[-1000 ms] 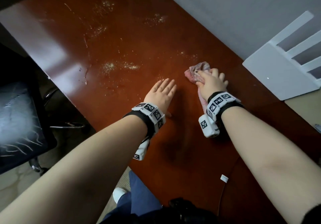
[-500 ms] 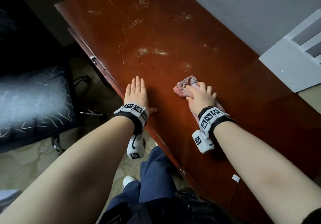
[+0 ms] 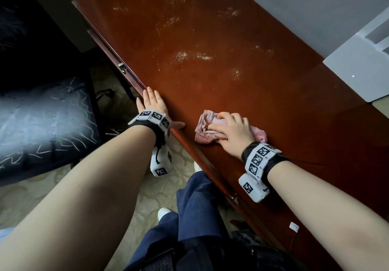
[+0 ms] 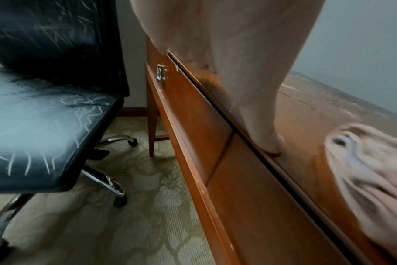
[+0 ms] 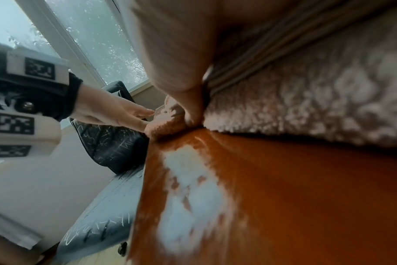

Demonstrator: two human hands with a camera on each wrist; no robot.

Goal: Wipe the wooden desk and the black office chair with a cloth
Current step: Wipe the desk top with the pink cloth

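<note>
The reddish wooden desk (image 3: 242, 94) runs from the upper middle to the lower right, with pale dust patches (image 3: 183, 55) on its far half. A crumpled pink cloth (image 3: 205, 129) lies near the desk's front edge, and my right hand (image 3: 229, 132) presses down on it with fingers curled over the cloth. Flat on the desk's front edge (image 4: 215, 107) rests my left hand (image 3: 152, 104), fingers straight, thumb (image 4: 272, 143) out toward the cloth (image 4: 370, 179). The black office chair (image 3: 42, 121), its seat covered in white scribble marks, stands left of the desk.
A white slatted object (image 3: 357, 64) sits on the desk at the far right. A drawer with a metal handle (image 4: 161, 73) hangs under the desk's front edge. The chair's chrome wheeled base (image 4: 107, 177) stands on patterned carpet. A cable (image 3: 293, 228) lies on the desk's near end.
My right hand has dragged the cloth back toward the desk's front edge. My left hand has slid left from the desk top onto its front edge.
</note>
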